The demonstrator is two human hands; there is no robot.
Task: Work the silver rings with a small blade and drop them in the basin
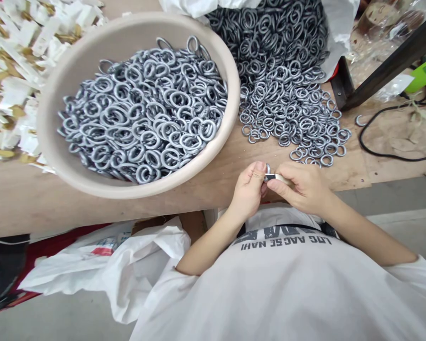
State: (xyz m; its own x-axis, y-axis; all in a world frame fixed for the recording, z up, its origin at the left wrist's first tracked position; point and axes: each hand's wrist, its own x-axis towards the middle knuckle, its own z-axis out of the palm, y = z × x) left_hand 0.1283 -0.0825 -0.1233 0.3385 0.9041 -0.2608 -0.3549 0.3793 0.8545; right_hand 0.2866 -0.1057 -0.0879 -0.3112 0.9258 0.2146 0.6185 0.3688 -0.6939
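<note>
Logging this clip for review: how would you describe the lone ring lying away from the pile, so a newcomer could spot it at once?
On the wooden bench, look right of the spill of loose grey metal rings. Beyond its edge, the lone ring sits just above a looped black cable. Unlike its neighbours, it touches no other ring and looks like an open C.

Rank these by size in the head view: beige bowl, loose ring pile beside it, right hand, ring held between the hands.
Largest to smallest:
1. Beige bowl
2. Loose ring pile, though its far end is cut off, so 1 and 2 are unsure
3. Right hand
4. Ring held between the hands
</note>
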